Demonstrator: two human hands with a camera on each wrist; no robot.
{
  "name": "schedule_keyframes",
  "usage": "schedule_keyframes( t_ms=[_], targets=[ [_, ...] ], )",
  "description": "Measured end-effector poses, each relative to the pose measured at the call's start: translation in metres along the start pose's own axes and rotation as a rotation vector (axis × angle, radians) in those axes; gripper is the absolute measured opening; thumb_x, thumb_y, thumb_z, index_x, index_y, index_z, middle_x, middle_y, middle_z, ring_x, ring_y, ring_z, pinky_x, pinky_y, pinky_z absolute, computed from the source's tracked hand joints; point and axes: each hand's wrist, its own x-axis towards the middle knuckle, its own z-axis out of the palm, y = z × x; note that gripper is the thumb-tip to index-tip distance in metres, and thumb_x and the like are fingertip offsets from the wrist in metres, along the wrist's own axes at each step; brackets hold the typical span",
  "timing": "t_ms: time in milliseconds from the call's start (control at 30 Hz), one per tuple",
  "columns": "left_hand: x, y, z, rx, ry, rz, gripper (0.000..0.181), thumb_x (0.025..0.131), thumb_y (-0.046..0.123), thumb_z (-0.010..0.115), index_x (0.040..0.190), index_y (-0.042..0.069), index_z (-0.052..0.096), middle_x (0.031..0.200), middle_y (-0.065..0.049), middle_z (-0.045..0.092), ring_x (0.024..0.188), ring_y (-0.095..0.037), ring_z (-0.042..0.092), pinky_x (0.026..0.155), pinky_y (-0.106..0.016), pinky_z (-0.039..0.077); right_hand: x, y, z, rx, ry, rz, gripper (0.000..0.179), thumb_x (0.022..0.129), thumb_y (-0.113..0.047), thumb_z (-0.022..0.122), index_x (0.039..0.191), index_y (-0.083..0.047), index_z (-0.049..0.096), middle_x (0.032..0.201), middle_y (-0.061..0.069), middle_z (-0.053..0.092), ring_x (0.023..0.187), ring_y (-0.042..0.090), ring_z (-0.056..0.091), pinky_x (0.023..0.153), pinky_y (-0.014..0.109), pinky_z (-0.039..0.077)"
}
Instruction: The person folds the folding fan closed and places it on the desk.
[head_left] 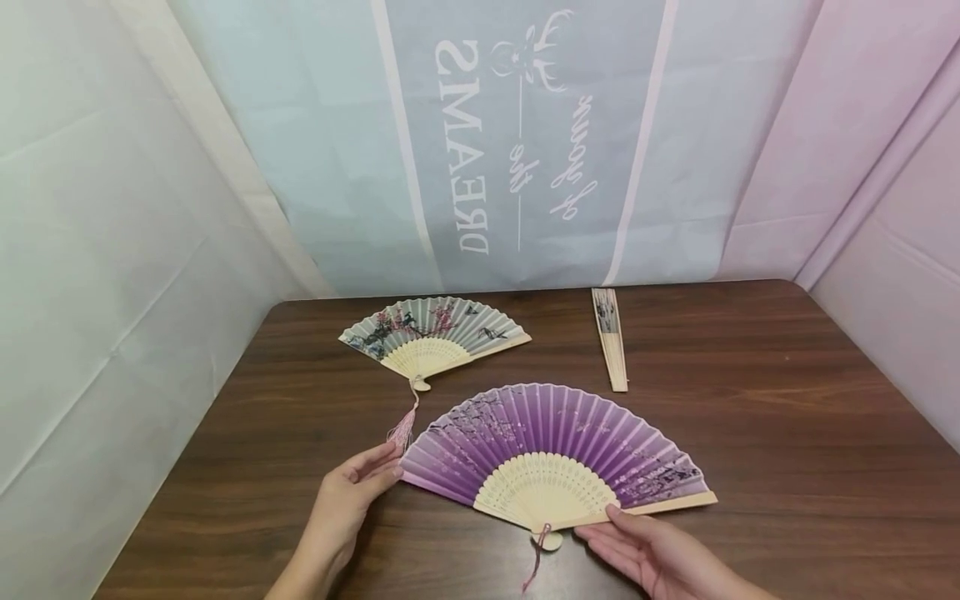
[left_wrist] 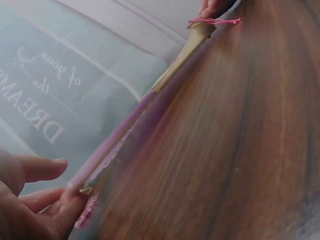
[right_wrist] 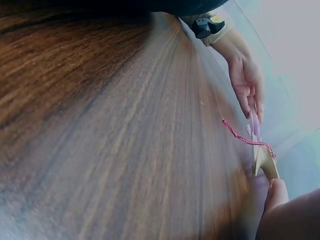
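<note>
A spread purple folding fan with pale pierced ribs lies in front of me, tilted along its near edge. My right hand pinches its right guard stick, thumb on top and fingers beneath. At the fan's left end, the fingertips of my left hand touch the edge; in the left wrist view the thumb stands apart from the fan. A short dark-pink cord hangs from the fan's pivot. In the right wrist view, the pale pivot end sits close to the right hand.
Behind, on the brown wooden table, lies a spread grey-green folding fan with blossoms and a pink tassel near my left fingers. A closed folding fan lies at the back right. Cloth backdrops border the table.
</note>
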Motion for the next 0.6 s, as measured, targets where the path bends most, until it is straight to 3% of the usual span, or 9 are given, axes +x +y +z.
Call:
schedule_keyframes(
  t_ms=[100,267,467,600],
  targets=[
    [0.001,-0.001,0.001,-0.063,0.030,-0.014,0.046,0.086,0.002,0.073,0.128,-0.010,0.059,0.117,-0.014,0.073,0.094,-0.002,0.070,0.085,-0.012,0.058,-0.001,-0.001,0.000,0.014,-0.007,-0.016,0.026,0.108,-0.013,0.039,0.112,-0.006,0.064,0.116,0.014,0.071,0.112,0.018,0.069,0.106,0.027,0.053],
    [0.004,-0.003,0.001,-0.184,0.061,-0.075,0.046,0.087,0.000,0.071,0.130,-0.009,0.057,0.102,0.003,0.074,0.092,-0.005,0.068,0.083,-0.016,0.060,0.000,-0.005,0.002,0.009,-0.008,-0.049,0.025,0.109,-0.016,0.039,0.112,-0.007,0.062,0.117,0.013,0.071,0.113,0.017,0.068,0.107,0.026,0.053],
    [0.004,-0.007,0.006,-0.380,0.011,-0.149,0.044,0.095,0.002,0.060,0.136,-0.009,0.048,0.107,0.004,0.066,0.098,-0.001,0.066,0.095,-0.015,0.057,0.003,-0.004,0.007,-0.002,0.020,-0.114,0.025,0.109,-0.015,0.036,0.112,-0.009,0.061,0.115,0.010,0.072,0.111,0.015,0.069,0.105,0.026,0.054],
    [0.001,-0.008,0.018,-0.489,-0.038,-0.158,0.039,0.098,0.001,0.054,0.134,-0.012,0.044,0.107,0.003,0.066,0.100,-0.002,0.066,0.099,-0.018,0.056,0.006,-0.008,0.013,-0.019,0.064,-0.166,0.023,0.108,-0.014,0.037,0.112,-0.011,0.060,0.115,0.008,0.072,0.112,0.015,0.068,0.106,0.026,0.053]
  ],
)
